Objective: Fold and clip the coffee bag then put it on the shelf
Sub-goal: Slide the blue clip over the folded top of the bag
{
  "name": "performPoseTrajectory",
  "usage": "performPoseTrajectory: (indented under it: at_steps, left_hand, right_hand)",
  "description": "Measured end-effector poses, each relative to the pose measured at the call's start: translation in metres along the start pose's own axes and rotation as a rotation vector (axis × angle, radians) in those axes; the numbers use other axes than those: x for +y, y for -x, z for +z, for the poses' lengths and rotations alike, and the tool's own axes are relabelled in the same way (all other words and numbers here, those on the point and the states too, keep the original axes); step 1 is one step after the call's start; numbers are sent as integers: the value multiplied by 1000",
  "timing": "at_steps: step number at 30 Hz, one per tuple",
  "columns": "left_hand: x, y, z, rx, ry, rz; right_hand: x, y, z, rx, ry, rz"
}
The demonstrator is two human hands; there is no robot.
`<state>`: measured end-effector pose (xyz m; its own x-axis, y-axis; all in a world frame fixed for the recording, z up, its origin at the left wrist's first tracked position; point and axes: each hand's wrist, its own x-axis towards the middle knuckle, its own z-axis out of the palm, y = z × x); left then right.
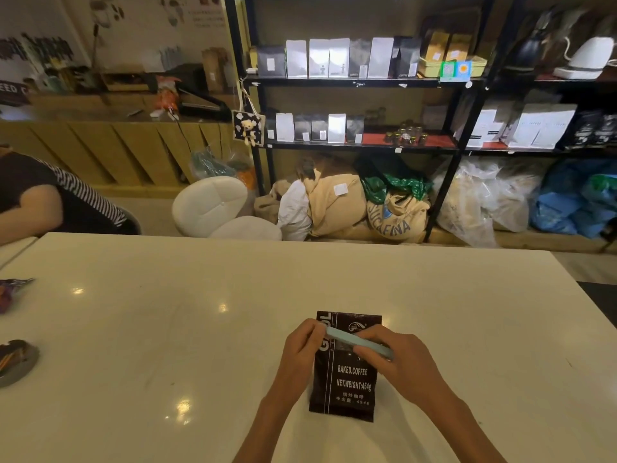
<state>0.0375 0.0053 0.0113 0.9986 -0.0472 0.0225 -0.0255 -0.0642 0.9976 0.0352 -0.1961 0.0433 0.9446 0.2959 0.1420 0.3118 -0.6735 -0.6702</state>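
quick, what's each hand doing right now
Left hand: closed on one end of the light blue clip, over the coffee bag.
Right hand: closed on the clip's other end.

Clip [359, 342] ends under fingers [309, 335]; forearms cut off.

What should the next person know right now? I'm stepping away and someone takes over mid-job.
Left hand: fingers pinch the left end of the blue clip.
Right hand: holds the clip's right end.
Coffee bag: lies flat on the white table, clip held across its upper part; whether it is fastened cannot be told.
Left: finish clipping, then carry the bag to the shelf behind the table.
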Motion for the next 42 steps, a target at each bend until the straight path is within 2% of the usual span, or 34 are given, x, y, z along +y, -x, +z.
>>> performPoseTrajectory:
  at_steps: [3,5,10,14,16,19,25,30,32,38,42]
  left_hand:
    - [-1,-1,0,9,-18,-15]
    - [1,-1,1,-3,-10,-27]
    - [4,-1,3,-22,-14,-40]
    - [4,-5,9,2,-61,-90]
    - [3,-7,11,-2,-125,-114]
    - [0,-7,11,-50,-135,-157]
    - [0,-4,3,16,-76,-153]
    - [2,-3,2,31,-36,-115]
    - [0,-4,3,-7,-21,-102]
    - [-7,-4,1,-35,2,-64]
    - [-6,-4,8,-12,66,-57]
  right_hand:
    - [5,1,3,129,49,-104]
    - [10,1,4,164,-4,-141]
    - [14,2,4,154,-263,-15]
    - [11,6,6,231,-120,-137]
    - [9,7,8,295,-132,-183]
    - [3,7,8,313,-255,-153]
    - [15,12,-7,93,-356,124]
    - [35,31,-25,-25,-492,208]
    - [38,35,-34,3,-483,203]
    - [69,44,-92,254,-323,257]
    - [73,32,-96,201,-227,273]
